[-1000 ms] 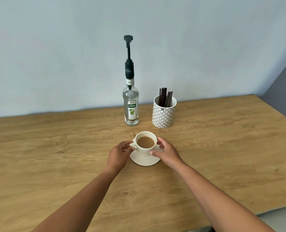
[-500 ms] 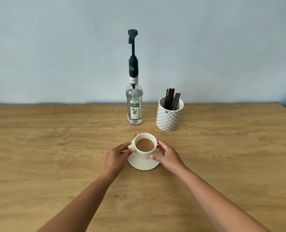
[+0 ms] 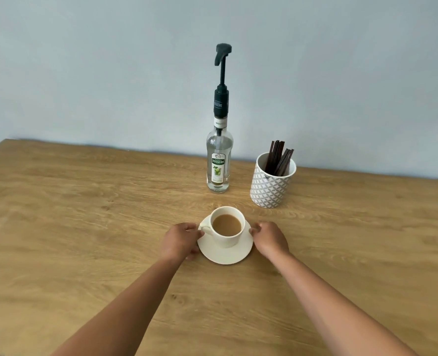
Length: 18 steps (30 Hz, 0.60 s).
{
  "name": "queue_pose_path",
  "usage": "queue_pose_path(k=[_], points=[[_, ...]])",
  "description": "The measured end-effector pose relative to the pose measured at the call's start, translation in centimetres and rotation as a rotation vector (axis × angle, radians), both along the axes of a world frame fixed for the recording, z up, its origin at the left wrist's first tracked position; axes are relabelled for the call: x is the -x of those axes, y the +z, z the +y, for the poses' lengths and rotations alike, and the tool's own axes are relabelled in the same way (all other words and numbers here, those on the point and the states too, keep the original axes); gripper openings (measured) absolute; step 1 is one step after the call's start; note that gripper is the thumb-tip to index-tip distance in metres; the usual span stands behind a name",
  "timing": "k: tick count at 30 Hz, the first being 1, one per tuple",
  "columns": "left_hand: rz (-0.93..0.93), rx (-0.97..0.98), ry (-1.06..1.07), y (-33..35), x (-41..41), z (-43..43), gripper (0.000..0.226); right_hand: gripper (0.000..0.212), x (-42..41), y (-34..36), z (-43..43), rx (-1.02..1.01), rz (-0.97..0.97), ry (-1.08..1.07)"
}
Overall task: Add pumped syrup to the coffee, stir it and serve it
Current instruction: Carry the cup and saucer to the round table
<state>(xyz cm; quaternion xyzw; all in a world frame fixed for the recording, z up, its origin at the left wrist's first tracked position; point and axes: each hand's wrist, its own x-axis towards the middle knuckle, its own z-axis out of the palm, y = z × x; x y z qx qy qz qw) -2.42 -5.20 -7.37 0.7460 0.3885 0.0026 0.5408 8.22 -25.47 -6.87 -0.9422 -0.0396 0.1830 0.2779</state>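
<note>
Two hands: left hand and right hand flank the saucer, fingers curled onto its opposite rims, apparently pinching it.
Saucer: one, between the hands, flat on the table; thin, stiff, probably slick glaze; best taken by both rims and kept level.
Cup: one, on the saucer between the hands, handle toward the left hand; sits loose, so it could slide if tilted; breakable.
Coffee: milky, fairly full; likely to slop, so it wants slow moves.
Bottle: one, beyond the hands, well apart; glass, tall, probably tippy; steady the body when pressing.
Pump: one, raised on the bottle, spout toward the left hand's side.
Pot: one, beyond the right hand, beside the bottle.
Stirrers: dark, thin, surely light; bunched in the pot, too packed to count.
</note>
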Motion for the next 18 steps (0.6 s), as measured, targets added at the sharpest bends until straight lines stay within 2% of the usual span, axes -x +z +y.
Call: queue_pose_path(k=[6,11,18], points=[[0.041,-0.072,-0.015,0.1,-0.4,-1.2,0.042,0.036,1.0,-0.8,1.0,0.178,-0.082,0.060],[0.032,-0.085,-0.008,-0.1,-0.4,-1.6,0.040,0.032,1.5,-1.1,1.8,0.157,-0.092,0.058],[0.006,0.030,0.088,-0.9,-0.5,-1.2,0.038,0.033,1.0,-1.2,1.5,0.052,-0.086,0.038]])
